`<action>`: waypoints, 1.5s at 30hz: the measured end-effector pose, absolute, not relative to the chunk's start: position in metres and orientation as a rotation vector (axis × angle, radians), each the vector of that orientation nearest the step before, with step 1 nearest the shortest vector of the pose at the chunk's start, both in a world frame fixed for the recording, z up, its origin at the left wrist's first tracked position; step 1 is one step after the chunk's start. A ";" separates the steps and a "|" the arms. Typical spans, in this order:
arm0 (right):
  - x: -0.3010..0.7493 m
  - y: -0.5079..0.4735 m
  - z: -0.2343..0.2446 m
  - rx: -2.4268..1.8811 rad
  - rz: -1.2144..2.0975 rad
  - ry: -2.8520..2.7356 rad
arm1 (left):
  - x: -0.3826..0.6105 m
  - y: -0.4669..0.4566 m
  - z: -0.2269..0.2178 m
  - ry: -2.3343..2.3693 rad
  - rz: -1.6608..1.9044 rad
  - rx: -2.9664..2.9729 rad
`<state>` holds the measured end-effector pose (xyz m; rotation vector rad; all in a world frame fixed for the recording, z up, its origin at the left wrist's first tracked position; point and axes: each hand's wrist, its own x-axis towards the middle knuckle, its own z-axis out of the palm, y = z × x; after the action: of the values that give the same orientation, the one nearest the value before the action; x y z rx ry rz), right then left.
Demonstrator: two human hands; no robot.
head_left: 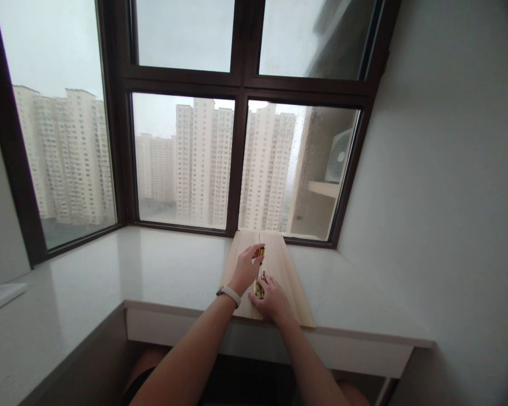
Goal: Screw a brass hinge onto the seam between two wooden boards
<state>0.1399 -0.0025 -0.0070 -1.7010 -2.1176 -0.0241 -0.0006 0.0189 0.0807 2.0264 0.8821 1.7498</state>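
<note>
A pale wooden board (285, 270) lies lengthwise on the white sill, its far end at the window frame. My left hand (248, 268), with a light-strapped watch (229, 294) on its wrist, pinches a small yellow-and-black piece (261, 252) above the board. Nearer to me, my right hand (273, 299) is closed round a yellow-and-dark tool (258, 289) that resembles a chalk line reel; fingers hide part of it. A thin dark line (261, 269) runs between the two pieces. Another stretch shows beyond my left fingers; whether it is string or a mark, I cannot tell.
The white sill (173, 265) stretches to both sides and turns toward me at the left. A white flat object (2, 296) lies at the far left. Dark window frames (235, 169) stand behind the board, and a wall (440, 186) rises at the right.
</note>
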 end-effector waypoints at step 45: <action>0.141 -0.003 -0.007 -1.687 -0.030 -2.110 | -0.003 0.015 0.088 0.863 1.654 2.164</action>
<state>0.1405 -0.0029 -0.0066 -1.6869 -2.1098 -0.0303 -0.0034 0.0155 0.0875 2.1638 0.8627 1.6537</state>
